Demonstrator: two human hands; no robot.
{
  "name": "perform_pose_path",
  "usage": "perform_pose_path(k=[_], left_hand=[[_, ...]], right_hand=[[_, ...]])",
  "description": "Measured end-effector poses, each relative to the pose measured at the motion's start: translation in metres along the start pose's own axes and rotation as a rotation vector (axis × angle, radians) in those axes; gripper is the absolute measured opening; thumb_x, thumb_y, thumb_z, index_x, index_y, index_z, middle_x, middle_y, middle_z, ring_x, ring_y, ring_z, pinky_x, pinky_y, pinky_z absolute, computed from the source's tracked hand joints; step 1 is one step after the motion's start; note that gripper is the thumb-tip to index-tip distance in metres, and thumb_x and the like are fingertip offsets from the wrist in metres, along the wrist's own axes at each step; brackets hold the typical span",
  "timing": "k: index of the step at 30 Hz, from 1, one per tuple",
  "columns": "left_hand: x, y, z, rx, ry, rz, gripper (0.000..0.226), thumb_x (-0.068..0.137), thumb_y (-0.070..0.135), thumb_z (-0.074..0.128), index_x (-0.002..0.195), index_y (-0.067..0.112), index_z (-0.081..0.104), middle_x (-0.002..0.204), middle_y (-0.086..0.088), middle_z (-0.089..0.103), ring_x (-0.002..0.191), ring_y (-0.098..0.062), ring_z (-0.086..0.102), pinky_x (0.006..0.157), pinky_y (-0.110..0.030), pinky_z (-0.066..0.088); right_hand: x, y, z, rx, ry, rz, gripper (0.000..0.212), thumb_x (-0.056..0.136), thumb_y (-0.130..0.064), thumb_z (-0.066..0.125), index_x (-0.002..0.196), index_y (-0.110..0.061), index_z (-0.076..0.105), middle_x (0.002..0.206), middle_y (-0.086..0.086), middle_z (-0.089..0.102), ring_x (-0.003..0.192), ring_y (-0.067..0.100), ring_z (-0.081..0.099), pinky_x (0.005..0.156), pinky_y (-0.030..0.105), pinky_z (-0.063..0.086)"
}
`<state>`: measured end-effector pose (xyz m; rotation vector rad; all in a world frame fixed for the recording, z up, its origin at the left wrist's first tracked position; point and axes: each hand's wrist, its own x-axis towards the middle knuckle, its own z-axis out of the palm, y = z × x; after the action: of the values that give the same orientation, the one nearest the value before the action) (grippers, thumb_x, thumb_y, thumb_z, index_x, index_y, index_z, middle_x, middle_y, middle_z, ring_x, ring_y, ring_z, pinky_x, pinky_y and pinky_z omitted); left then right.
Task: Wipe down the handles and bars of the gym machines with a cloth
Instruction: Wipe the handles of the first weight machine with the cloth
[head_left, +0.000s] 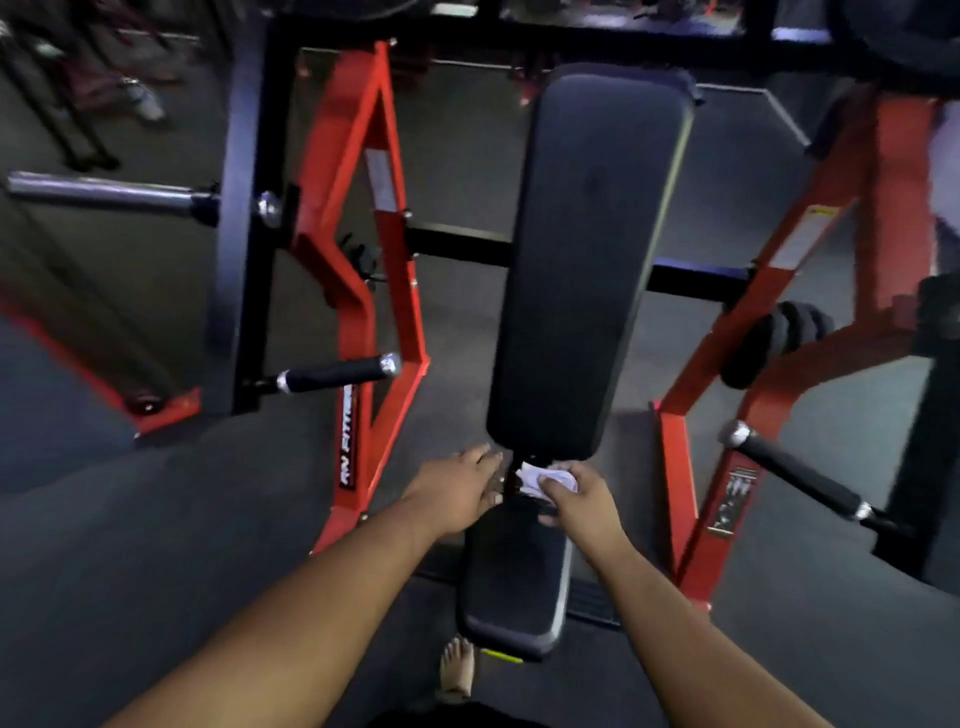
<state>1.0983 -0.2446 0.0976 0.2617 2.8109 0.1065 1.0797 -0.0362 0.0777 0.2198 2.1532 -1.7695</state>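
Observation:
A red and black chest press machine fills the head view, with a long black back pad (587, 260) and a black seat pad (511, 582) below it. My right hand (576, 501) grips a crumpled white cloth (545, 475) at the gap between the two pads. My left hand (460, 491) reaches to the same gap, fingers extended and touching the frame there. A black foam handle (335, 374) sticks out from the left red arm (363, 291). Another black handle (800, 475) juts from the right red arm (810, 291).
A chrome weight peg (104, 192) projects at the left from a black upright (241, 223). Black weight plates (774, 343) hang on the right arm. My bare foot (457, 670) stands on the dark floor below the seat. Other machines crowd the far left.

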Motion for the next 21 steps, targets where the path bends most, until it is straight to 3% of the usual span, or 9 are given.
perform_pose_path(k=[3,5,9,15,21], left_hand=[[-0.035,-0.022,0.004,0.003,0.006,-0.058,0.069,0.104,0.051,0.046,0.163,0.022,0.022,0.170,-0.003,0.019,0.146,-0.029,0.039,0.113,-0.044,0.041],[-0.052,-0.038,0.004,-0.016,0.023,-0.092,0.070,0.104,0.052,0.046,0.162,0.022,0.022,0.170,-0.002,0.019,0.147,-0.030,0.039,0.114,-0.045,0.039],[-0.078,-0.078,0.007,-0.067,0.044,-0.156,0.070,0.104,0.053,0.045,0.162,0.023,0.021,0.171,0.000,0.017,0.149,-0.027,0.035,0.113,-0.046,0.041],[-0.101,-0.169,0.009,-0.075,0.063,-0.176,0.070,0.104,0.054,0.045,0.163,0.023,0.021,0.171,0.000,0.017,0.152,-0.025,0.029,0.113,-0.048,0.038],[-0.117,-0.277,0.006,-0.063,0.103,-0.174,0.071,0.104,0.054,0.046,0.163,0.023,0.020,0.171,-0.001,0.016,0.156,-0.022,0.018,0.119,-0.050,0.029]], right_hand=[[-0.009,0.001,0.031,-0.143,-0.015,-0.063,0.008,0.092,-0.030,0.071,0.089,-0.023,0.067,0.094,-0.001,0.074,0.087,0.018,0.071,0.072,0.041,0.063],[-0.012,-0.003,0.050,-0.204,-0.030,-0.112,0.019,0.085,-0.039,0.077,0.082,-0.023,0.068,0.084,-0.005,0.073,0.079,0.013,0.068,0.073,0.035,0.057],[-0.015,-0.021,0.093,-0.283,-0.055,-0.150,0.018,0.084,-0.032,0.081,0.077,-0.021,0.068,0.080,-0.007,0.074,0.073,0.005,0.065,0.071,0.027,0.049],[0.003,-0.040,0.178,-0.353,-0.052,-0.160,0.009,0.098,-0.028,0.065,0.097,-0.019,0.065,0.093,-0.004,0.071,0.089,0.017,0.066,0.075,0.031,0.047],[0.014,-0.055,0.263,-0.544,-0.088,-0.229,0.023,0.104,-0.027,0.057,0.119,-0.021,0.073,0.109,-0.005,0.074,0.101,0.014,0.067,0.079,0.025,0.042]])
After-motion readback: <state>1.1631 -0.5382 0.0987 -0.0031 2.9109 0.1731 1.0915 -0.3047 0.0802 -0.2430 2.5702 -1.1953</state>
